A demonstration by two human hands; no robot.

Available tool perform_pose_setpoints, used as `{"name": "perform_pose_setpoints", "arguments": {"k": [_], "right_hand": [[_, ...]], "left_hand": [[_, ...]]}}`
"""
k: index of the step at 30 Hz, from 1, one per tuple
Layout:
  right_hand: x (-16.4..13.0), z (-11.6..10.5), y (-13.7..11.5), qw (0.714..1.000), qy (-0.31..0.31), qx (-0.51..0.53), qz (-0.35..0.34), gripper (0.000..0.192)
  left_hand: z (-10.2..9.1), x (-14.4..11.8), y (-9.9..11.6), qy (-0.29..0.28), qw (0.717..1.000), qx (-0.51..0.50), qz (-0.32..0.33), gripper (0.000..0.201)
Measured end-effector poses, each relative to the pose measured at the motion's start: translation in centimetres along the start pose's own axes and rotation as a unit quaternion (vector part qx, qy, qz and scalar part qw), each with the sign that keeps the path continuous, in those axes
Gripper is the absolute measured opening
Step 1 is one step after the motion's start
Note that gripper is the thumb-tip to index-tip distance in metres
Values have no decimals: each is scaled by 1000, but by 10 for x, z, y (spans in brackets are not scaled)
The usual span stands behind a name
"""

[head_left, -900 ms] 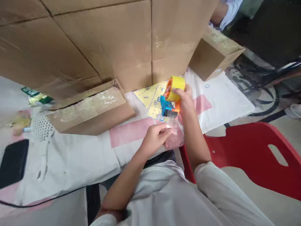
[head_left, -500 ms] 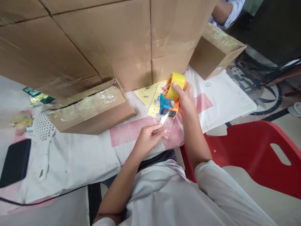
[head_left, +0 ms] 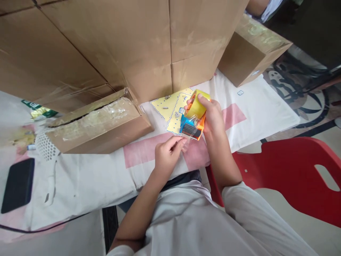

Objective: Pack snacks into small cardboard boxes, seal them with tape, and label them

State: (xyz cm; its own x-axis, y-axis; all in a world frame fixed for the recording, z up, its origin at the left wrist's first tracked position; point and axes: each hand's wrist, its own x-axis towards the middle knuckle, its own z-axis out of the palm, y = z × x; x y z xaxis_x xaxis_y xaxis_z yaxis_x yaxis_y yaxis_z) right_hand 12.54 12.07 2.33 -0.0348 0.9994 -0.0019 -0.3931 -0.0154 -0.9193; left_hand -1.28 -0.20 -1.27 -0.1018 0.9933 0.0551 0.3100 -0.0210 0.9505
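My right hand (head_left: 213, 112) is wrapped round a tape dispenser (head_left: 192, 128) with an orange frame, a blue part and a dark roller, loaded with a yellow roll of tape (head_left: 199, 106). Just below the dispenser's front edge, my left hand (head_left: 168, 153) pinches the clear loose end of the tape (head_left: 185, 145), which is hard to see against the cloth. Both hands are over the near edge of the table. Behind the dispenser lie yellow patterned sheets (head_left: 170, 113), partly covered by it.
Tall cardboard boxes (head_left: 112, 46) stand across the back. Smaller taped boxes flank them, one at left (head_left: 106, 131) and one at right (head_left: 242, 53). A white skimmer (head_left: 49, 153) and a dark phone-like slab (head_left: 18, 185) lie at left. A red chair (head_left: 287, 167) stands at right.
The dispenser has tilted and dropped slightly toward my left hand. My left fingers now sit closer to its front edge, with a shorter stretch of tape showing. The view has shifted a little.
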Motion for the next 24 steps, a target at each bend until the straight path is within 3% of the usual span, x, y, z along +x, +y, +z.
{"name": "perform_pose_setpoints", "arguments": {"k": [3,7,11,14,17,20,24], "right_hand": [[-2,0,-2,996,44,-26,-74,38],[-8,1,-9,983,57,-79,-156,35],[-9,0,-11,976,53,-108,-179,40],[-8,1,-8,981,34,-61,-179,34],[-6,3,-4,992,0,3,-128,32],[-2,1,2,999,-18,29,-22,39],[8,-5,9,992,-64,48,102,38]], "left_hand": [[-1,3,4,-11,999,34,-26,17],[-12,6,15,-27,998,25,-59,21],[-25,7,26,-73,994,-8,-78,26],[-25,9,22,-102,991,-30,-86,27],[-19,15,10,-105,988,-73,-91,24],[-13,21,0,-98,987,-101,-71,22],[-12,23,1,-95,993,-67,-13,23]]}}
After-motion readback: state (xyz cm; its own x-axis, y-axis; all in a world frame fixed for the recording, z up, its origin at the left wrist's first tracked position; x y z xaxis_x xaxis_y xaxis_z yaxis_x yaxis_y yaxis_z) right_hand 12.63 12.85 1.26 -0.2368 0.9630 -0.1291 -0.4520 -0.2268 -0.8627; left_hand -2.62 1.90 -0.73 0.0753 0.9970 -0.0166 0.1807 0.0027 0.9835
